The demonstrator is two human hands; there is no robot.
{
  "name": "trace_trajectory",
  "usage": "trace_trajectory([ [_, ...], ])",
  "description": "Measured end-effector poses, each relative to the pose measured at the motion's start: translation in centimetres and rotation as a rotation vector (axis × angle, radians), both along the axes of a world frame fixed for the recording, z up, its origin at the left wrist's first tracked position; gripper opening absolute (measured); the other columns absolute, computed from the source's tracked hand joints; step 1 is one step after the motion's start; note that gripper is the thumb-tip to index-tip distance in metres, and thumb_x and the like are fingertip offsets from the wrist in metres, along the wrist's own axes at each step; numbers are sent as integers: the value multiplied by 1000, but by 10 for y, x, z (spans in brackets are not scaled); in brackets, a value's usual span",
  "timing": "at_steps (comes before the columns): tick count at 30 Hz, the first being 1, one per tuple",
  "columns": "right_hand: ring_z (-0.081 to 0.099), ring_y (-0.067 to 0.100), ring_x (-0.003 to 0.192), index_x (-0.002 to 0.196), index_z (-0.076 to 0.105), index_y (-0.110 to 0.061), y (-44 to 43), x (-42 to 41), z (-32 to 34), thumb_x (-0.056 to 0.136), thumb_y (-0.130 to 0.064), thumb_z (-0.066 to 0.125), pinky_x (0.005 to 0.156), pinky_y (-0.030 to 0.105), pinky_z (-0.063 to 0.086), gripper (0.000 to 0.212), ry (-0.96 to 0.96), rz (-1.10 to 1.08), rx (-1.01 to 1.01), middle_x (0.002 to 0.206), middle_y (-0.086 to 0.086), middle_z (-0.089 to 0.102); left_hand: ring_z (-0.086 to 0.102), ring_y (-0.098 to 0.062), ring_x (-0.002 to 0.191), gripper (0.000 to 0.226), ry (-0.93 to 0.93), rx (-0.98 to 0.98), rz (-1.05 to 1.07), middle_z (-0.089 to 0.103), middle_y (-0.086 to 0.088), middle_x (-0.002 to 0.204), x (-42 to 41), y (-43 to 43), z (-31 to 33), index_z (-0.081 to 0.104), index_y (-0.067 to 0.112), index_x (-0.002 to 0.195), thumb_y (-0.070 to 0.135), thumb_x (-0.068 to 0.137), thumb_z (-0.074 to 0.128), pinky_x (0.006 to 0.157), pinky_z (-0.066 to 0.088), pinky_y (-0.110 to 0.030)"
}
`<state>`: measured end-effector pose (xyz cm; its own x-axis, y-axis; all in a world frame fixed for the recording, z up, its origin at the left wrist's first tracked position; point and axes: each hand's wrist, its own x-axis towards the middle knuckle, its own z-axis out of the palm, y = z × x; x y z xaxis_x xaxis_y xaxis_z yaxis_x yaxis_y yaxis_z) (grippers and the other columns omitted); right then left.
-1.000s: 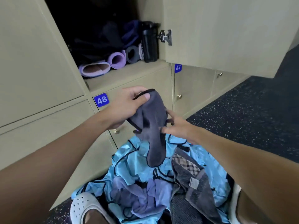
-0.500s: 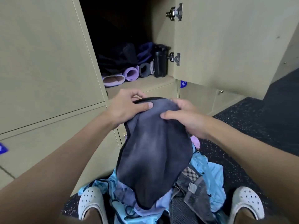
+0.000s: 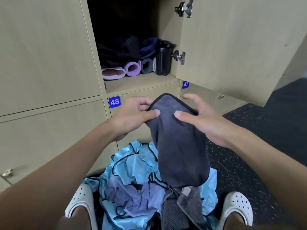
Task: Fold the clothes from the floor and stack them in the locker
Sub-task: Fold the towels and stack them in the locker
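At the far left, closed beige laminate locker doors (image 3: 46, 47) fill the wall, and a small metal knob (image 3: 7, 172) on a lower door is blurred near the frame edge. A blue square number plate reading 48 (image 3: 114, 101) sits below the open beige locker compartment (image 3: 141, 83), whose upper interior is too dark to make out; on its shelf lie a pale lilac rolled mat (image 3: 113, 74), a purple rolled mat (image 3: 132, 68), a grey roll (image 3: 147, 65) and an upright black bottle (image 3: 163, 59), with dark bundled fabric behind them that cannot be identified. The left hand (image 3: 132, 117) pinches the left top edge of a dark grey towel with black piping (image 3: 179, 143), thumb in front, fingers curled behind and partly hidden. The towel hangs in mid-air in front of the lockers, its lower end touching the heap below. The right hand (image 3: 201, 118) grips the towel's right top edge with the thumb in front, while its index finger sticks out free above. Near, on the dark speckled floor (image 3: 249, 155), a pile of shiny light blue, lavender and grey ribbed clothes (image 3: 132, 180) lies between two white perforated clogs (image 3: 79, 201), both cut off by the bottom edge. To the right, the open locker door (image 3: 240, 39) hides the neighbouring lockers, and a plate reading 47 (image 3: 185, 84) is partly covered.
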<state>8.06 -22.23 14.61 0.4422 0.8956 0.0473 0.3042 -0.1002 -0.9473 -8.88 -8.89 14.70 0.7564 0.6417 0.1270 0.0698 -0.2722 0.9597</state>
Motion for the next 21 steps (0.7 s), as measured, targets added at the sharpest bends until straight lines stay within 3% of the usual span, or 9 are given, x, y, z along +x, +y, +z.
trace_trajectory([
  [3, 66, 3, 103, 137, 43, -44, 0, -6, -6, 88, -18, 73, 88, 25, 54, 63, -111, 33, 26, 118, -10, 66, 69, -12, 75, 16, -32, 51, 41, 77, -2, 86, 4, -10, 6, 66, 11, 105, 7, 90, 71, 64, 53, -22],
  [6, 62, 13, 112, 126, 51, -45, 4, -12, -4, 93, -10, 62, 100, 39, 51, 50, -163, 9, 143, 124, -6, 63, 69, -17, 71, 36, -68, 34, 81, 76, -5, 85, 6, -15, 5, 56, 19, 115, 8, 86, 76, 61, 56, -28],
  [9, 66, 23, 102, 112, 56, -43, 6, -13, 0, 96, -7, 51, 95, 52, 52, 40, -91, -53, 275, 112, 5, 69, 72, -26, 79, 55, 52, 5, 16, 78, -8, 91, 3, -15, 2, 45, 24, 125, 9, 84, 78, 72, 60, -39],
  [12, 66, 24, 93, 114, 54, -46, 2, -9, 0, 86, -27, 62, 94, 58, 49, 35, -52, -102, 303, 108, 17, 69, 68, -15, 60, 51, 91, 25, 19, 76, -6, 78, 1, -17, 2, 44, 18, 128, 5, 88, 73, 50, 57, -27],
  [13, 66, 23, 103, 126, 47, -48, 0, -7, -3, 78, -38, 71, 98, 56, 50, 54, -45, -77, 252, 119, 13, 67, 66, -12, 55, 48, 51, 15, 38, 75, -5, 76, 1, -18, 4, 45, 17, 127, 3, 89, 71, 46, 53, -23],
  [15, 55, 10, 126, 145, 26, -51, -3, -8, -12, 59, -48, 86, 109, 43, 45, 105, -49, 1, 131, 144, -6, 52, 68, -17, 63, 48, -35, -17, 44, 76, -6, 79, 4, -19, 9, 45, 18, 129, 3, 91, 69, 54, 58, -30],
  [16, 50, 7, 131, 148, 20, -51, -3, -10, -17, 55, -46, 89, 111, 40, 43, 115, -61, 34, 102, 148, -12, 45, 70, -21, 69, 48, -57, -29, 29, 77, -8, 83, 5, -20, 11, 45, 19, 129, 4, 91, 69, 62, 60, -37],
  [18, 52, 4, 129, 150, 21, -46, -1, -14, -22, 62, -30, 87, 110, 38, 43, 111, -43, 59, 123, 144, -14, 48, 70, -26, 76, 46, -73, -33, 14, 77, -11, 88, 8, -22, 11, 45, 21, 127, 5, 91, 69, 70, 60, -44],
  [21, 59, 5, 119, 145, 32, -42, 4, -22, -18, 83, -2, 70, 105, 38, 48, 83, 26, -18, 241, 134, -9, 57, 70, -17, 72, 45, -58, -19, 72, 77, -6, 88, 10, -20, 6, 45, 24, 125, 15, 90, 72, 67, 58, -32],
])
